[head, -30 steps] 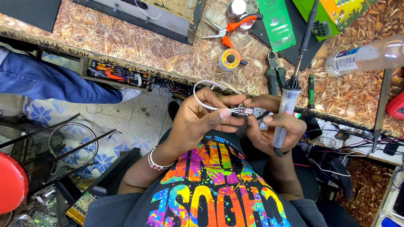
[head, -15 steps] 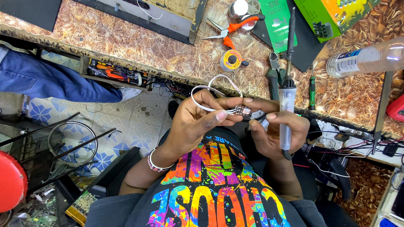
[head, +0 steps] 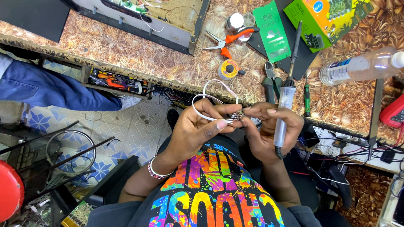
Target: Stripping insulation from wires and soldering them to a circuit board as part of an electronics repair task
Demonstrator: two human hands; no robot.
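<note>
Before a cluttered workbench [head: 126,50], left grip [head: 198,130] pinches white cable [head: 206,94]; right grip [head: 269,130] clasps soldering iron [head: 286,96].

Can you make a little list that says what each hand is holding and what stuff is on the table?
Left hand: pinches a looped white cable near its small metal plug
Right hand: fingertips on the plug, while gripping a soldering iron, tip pointing away over the table
Table: brown leaf-patterned top
On the table: solder reel, orange-handled pliers, green screwdriver, clear plastic bottle, green box
</note>
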